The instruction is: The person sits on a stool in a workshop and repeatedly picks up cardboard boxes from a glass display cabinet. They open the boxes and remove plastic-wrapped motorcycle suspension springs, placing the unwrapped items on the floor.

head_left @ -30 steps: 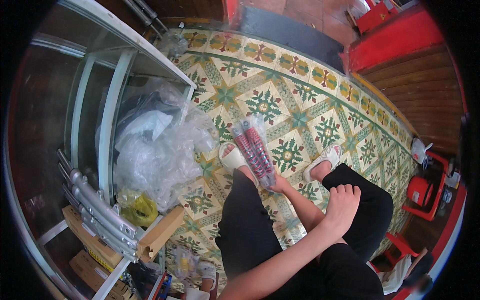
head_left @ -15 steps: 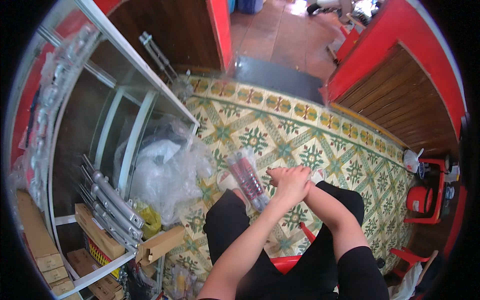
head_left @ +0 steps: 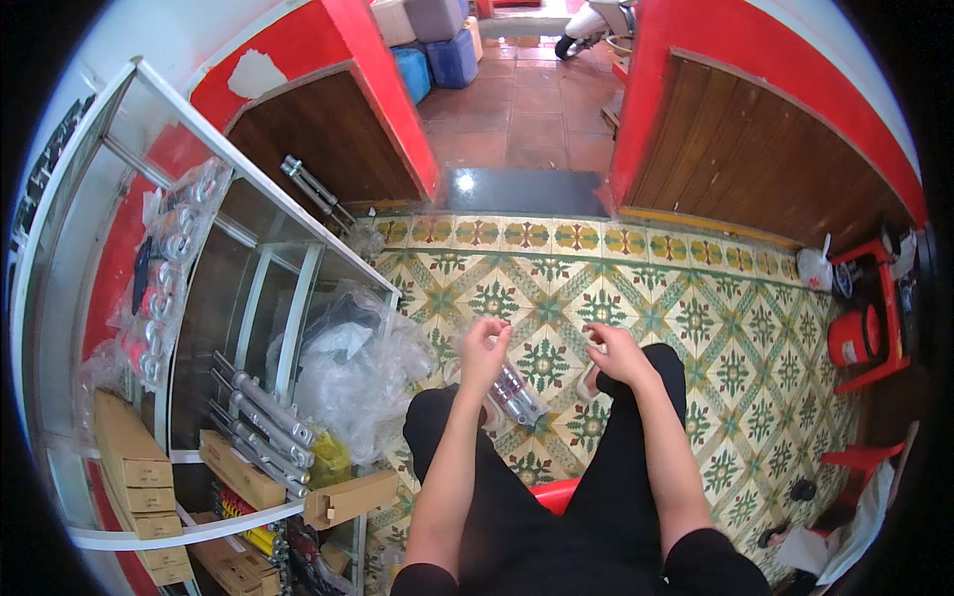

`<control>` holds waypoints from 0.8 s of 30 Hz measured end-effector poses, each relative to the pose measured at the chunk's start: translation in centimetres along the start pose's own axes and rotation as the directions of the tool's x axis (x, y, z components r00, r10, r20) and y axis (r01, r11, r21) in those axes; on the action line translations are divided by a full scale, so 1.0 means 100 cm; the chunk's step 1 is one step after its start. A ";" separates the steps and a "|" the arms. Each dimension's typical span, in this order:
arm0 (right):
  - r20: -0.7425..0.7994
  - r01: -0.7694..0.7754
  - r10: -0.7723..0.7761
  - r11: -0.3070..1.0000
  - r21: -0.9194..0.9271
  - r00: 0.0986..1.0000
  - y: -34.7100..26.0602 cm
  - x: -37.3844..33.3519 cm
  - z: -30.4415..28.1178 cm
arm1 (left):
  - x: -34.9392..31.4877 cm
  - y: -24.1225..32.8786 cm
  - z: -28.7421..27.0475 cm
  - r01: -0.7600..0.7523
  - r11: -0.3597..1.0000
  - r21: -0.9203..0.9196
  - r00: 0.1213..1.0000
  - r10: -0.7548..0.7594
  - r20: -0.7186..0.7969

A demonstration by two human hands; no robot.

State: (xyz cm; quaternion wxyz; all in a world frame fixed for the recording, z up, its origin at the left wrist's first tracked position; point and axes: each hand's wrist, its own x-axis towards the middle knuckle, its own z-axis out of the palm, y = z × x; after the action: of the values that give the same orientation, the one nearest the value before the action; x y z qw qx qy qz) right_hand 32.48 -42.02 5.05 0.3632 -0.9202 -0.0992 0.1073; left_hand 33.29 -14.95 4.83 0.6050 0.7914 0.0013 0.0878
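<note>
My left hand (head_left: pixel 481 356) is raised above my left knee, its fingers curled in to the thumb as in a pinch. Whatever lies between the fingertips, if anything, is too small to make out. Across a gap from it, my right hand (head_left: pixel 618 355) hovers by my right knee with loosely bent fingers apart from the thumb, and it holds nothing. Below and between the hands, a clear-plastic-wrapped pair of shock absorbers (head_left: pixel 517 395) with coil springs lies on the tiled floor between my feet. Its upper end is partly hidden by my left hand.
On the left stands a glass-panelled metal shelf rack (head_left: pixel 298 260) with cardboard boxes (head_left: pixel 134 467) and silver fork tubes (head_left: pixel 263 417). Beside it lies a heap of clear plastic bags (head_left: pixel 348 363). A red bucket (head_left: pixel 853 338) sits by a red stool at right; a doorway opens ahead.
My hands were clasped together over my right knee; they have parted, the left moving left and the right staying by the right knee. The view has tilted up, showing more doorway.
</note>
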 end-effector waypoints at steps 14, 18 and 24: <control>0.209 0.155 -0.143 0.987 -0.040 0.967 -0.009 0.034 0.034 | -0.028 -0.006 0.011 0.098 0.995 0.006 0.995 -0.098 0.028; 0.214 0.106 -0.086 0.991 -0.085 0.973 -0.006 0.024 0.027 | -0.013 -0.002 0.028 -0.041 0.999 0.011 0.998 0.040 0.053; 0.227 0.105 -0.077 0.988 -0.116 0.971 -0.011 0.015 0.028 | -0.002 0.007 0.027 -0.015 0.999 -0.050 1.000 0.015 -0.015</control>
State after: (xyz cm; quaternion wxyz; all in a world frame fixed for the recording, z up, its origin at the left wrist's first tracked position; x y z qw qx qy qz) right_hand 33.04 -39.00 3.63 0.2951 -0.9181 -0.1880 0.1862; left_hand 33.43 -17.71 4.84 0.6240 0.7752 -0.0024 0.0981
